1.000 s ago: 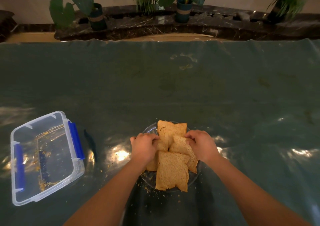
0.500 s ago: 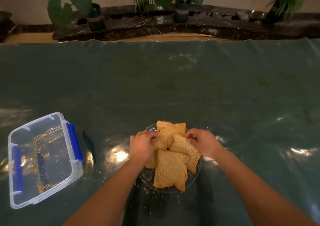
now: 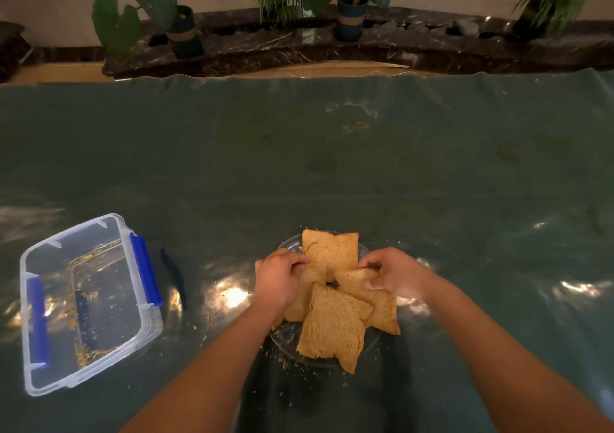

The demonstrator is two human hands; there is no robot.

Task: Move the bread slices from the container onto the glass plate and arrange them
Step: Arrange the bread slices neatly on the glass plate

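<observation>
Head view: left hand (image 3: 277, 278) and right hand (image 3: 395, 274) pinched overlapping bread slices (image 3: 334, 328) on glass plate (image 3: 286, 339); container (image 3: 31, 369) left, crumbs only.

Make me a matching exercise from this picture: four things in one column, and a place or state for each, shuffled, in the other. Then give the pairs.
Things:
1. clear plastic container with blue clips
2. round glass plate
3. left hand
4. nearest brown bread slice

Places or states:
A. pinching a slice at the plate's left side
B. only crumbs inside, left on the table
C. corner hanging past the plate's near rim
D. under the overlapping slices, crumbs scattered around it

Pairs: 1-B, 2-D, 3-A, 4-C
</observation>
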